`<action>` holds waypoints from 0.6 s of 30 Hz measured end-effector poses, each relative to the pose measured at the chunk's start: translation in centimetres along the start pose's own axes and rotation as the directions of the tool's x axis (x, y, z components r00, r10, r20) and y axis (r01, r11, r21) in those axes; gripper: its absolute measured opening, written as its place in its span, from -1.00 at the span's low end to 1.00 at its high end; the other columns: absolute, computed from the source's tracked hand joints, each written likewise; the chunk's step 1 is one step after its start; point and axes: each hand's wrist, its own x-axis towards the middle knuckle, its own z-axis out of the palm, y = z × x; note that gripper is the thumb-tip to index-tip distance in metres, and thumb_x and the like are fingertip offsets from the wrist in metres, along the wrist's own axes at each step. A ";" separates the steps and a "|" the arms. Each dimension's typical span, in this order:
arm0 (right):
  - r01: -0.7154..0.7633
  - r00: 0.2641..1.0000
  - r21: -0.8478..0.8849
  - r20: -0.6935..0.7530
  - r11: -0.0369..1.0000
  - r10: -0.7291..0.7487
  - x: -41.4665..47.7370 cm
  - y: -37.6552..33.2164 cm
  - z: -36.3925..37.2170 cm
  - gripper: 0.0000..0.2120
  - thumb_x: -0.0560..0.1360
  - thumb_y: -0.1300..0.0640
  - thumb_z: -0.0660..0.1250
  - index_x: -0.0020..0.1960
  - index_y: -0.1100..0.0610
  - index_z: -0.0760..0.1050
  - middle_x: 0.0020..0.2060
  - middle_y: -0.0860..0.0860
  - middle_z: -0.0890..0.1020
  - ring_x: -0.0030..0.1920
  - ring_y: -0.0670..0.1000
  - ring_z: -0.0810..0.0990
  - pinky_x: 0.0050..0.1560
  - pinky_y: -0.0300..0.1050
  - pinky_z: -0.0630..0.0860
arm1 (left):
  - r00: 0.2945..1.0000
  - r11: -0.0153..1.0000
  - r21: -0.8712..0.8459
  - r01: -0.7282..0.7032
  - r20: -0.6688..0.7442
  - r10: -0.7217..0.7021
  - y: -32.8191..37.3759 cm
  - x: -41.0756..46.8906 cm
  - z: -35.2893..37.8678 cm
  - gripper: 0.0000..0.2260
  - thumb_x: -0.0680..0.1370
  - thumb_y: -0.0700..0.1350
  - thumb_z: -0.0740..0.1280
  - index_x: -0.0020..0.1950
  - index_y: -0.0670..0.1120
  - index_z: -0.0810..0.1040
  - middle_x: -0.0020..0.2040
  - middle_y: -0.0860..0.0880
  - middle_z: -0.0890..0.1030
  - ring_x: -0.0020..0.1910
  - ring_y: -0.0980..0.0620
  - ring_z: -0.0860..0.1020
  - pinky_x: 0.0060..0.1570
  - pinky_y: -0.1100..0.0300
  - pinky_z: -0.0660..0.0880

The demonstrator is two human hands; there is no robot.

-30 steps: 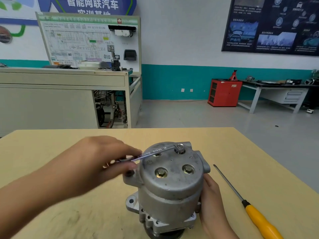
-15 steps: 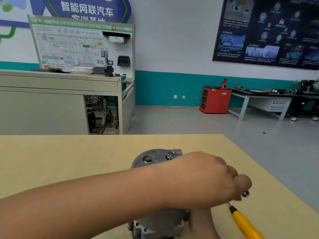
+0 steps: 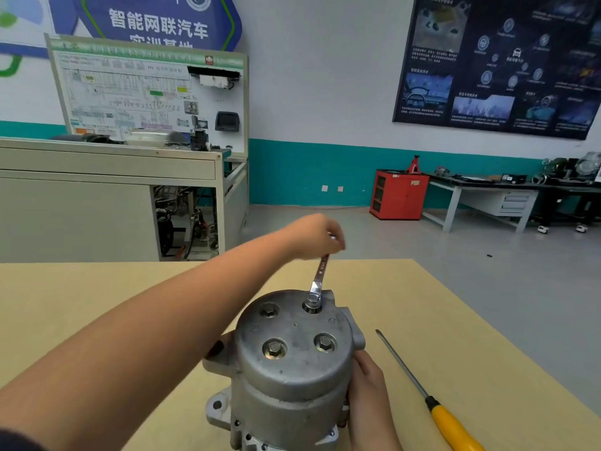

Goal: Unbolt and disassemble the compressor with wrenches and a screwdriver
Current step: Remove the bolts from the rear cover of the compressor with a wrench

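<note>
Swinging round from above the screwdriver point(image 3: 450, 423), the left hand point(image 3: 317, 237) now sits beyond the compressor point(image 3: 292, 369), toward the far edge of the table point(image 3: 97, 304), fingers curled round the handle of the wrench point(image 3: 320, 275). Its ring end sits on the far-right bolt point(image 3: 313, 301), below the grip and nearer the person. Near the front edge, the right hand point(image 3: 367, 385) clasps the compressor's right side. All four bolts remain in the cover, so disassembly looks barely begun.
</note>
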 end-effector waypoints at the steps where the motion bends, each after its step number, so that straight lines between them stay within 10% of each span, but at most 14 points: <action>1: -0.036 0.998 -0.008 -0.042 0.999 0.035 0.2 -0.1 -1.1 -0.52 0.59 0.30 0.14 -0.34 -0.03 0.65 -0.44 0.11 0.45 -0.36 0.01 0.33 -0.43 -0.20 0.21 | 0.998 0.997 -0.051 0.052 -0.030 -0.053 -1.4 -0.2 -0.3 -0.85 0.58 -0.11 0.28 0.06 -0.10 0.60 0.01 -0.06 0.64 -0.22 0.11 0.50 -0.23 0.26 0.39; 9: 0.000 1.000 -0.044 0.003 0.999 0.001 -0.2 -0.2 -0.6 -0.51 0.60 0.30 0.13 -0.37 -0.01 0.62 -0.54 0.00 0.44 -0.46 -0.01 0.30 -0.47 -0.22 0.22 | 0.976 0.940 -0.335 0.057 -0.180 -0.124 -9.1 -10.8 -3.4 -0.69 0.42 0.19 0.28 -0.27 -0.03 0.54 -0.50 0.09 0.39 -0.49 0.16 0.29 -0.43 0.27 0.25; 14: 0.008 1.000 -0.015 0.011 1.000 -0.008 -0.1 0.0 -0.7 -0.53 0.61 0.29 0.12 -0.31 -0.03 0.64 -0.49 -0.01 0.54 -0.36 0.02 0.36 -0.37 -0.18 0.22 | 0.914 0.978 0.099 -0.183 -0.348 0.206 -7.5 -18.8 -3.8 -0.73 0.50 0.26 0.21 -0.17 0.15 0.60 -0.41 0.20 0.52 -0.41 0.26 0.44 -0.42 0.49 0.30; 18: 0.015 1.000 0.009 -0.009 1.000 -0.015 -0.3 0.0 -0.4 -0.54 0.61 0.28 0.12 -0.26 -0.05 0.66 -0.47 -0.02 0.57 -0.39 -0.01 0.41 -0.42 -0.24 0.25 | 0.790 0.782 0.471 -0.407 -0.248 0.561 -4.1 -21.2 -3.1 -0.66 0.60 0.08 0.18 -0.09 -0.06 0.69 -0.35 0.11 0.54 -0.38 0.17 0.43 -0.34 0.38 0.35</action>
